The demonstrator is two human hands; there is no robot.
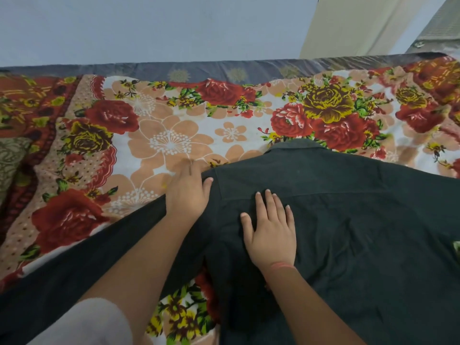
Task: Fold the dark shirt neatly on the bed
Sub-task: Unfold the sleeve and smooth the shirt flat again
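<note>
Left of the dark shirt (361,220), the floral sheet (154,135) lies open and mostly flat as far as the picture's left border. The shirt's long sleeve (82,260) runs down-left under the forearm. Beyond the shirt, the bed (224,70) ends in a grey mattress strip against a pale wall (149,26). The left hand (188,192) lies across the shirt's left shoulder edge. Its grip is wide: the thumb rests on the dark cloth and the blurred fingers reach straight out over the sheet. Just right of it, the right hand (270,232) presses flat on the shirt's back below the yoke seam, its grip wide and its fingers spread. The shirt is spread back-up with its collar (296,144) at the far side. Its right part runs out of the picture's right border. Far beyond the collar stands a cream panel (348,26).
</note>
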